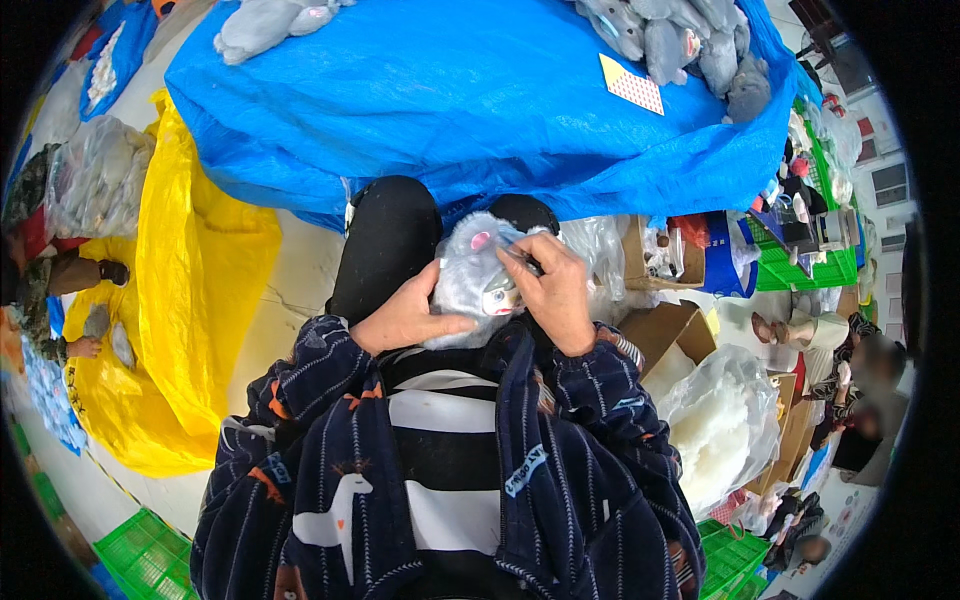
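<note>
I hold a grey plush toy with pink inner ears over my lap. My left hand cups its left side and lower body. On the toy's right side, my right hand pinches a thin dark tool against the toy's head. Both of my sleeves are dark blue with a printed pattern.
A blue tarp covers a table ahead, with grey plush toys piled at its far right and a small chequered card. A yellow sheet lies left. A clear bag of white stuffing and cardboard boxes sit right. Green crates stand beyond.
</note>
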{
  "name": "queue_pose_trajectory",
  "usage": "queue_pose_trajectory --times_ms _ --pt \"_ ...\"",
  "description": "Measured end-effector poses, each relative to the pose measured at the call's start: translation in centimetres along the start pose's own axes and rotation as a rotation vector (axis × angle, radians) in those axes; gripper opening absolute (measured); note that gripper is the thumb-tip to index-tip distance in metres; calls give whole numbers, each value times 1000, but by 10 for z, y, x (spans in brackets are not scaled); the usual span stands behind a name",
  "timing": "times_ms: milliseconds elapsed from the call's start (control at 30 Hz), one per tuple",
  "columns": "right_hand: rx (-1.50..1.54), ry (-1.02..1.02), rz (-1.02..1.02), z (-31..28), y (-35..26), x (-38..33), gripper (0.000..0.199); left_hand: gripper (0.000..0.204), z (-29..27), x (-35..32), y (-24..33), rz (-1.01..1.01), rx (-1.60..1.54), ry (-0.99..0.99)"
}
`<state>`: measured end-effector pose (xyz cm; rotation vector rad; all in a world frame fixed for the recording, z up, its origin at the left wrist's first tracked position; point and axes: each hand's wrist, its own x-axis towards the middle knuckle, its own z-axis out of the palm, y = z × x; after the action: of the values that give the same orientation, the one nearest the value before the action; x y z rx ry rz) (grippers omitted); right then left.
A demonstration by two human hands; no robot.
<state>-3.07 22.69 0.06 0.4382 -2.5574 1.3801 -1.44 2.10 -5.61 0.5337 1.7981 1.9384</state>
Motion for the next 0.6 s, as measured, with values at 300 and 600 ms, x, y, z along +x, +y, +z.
queue_pose_trajectory --times_ms 300,600 --pt "326 -893 140 32 -24 -18 20 40 -12 3 -31 -128 -561 265" --pt "269 44 375 -4 25 -13 33 51 -42 -10 -17 -144 -800 263"
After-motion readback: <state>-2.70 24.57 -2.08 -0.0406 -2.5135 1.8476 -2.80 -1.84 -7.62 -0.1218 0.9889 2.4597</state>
